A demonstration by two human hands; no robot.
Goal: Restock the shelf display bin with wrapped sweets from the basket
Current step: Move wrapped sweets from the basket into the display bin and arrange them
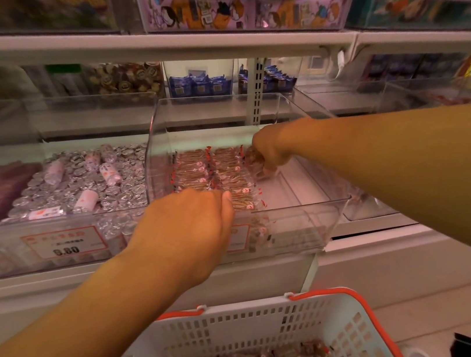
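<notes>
Both hands in the clear bin (300,214). Our right grip (269,150) pinches wrapped sweets (254,160). Left grip (191,218) curled on the sweet rows (211,166); hold unclear.

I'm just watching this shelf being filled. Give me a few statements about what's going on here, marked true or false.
1. The right hand holds wrapped sweets inside the clear bin. True.
2. The basket is empty. False: sweets lie in it.
3. The left hand rests on the rows of sweets in the bin. True.
4. The bin is full across. False: its right part is bare.
</notes>
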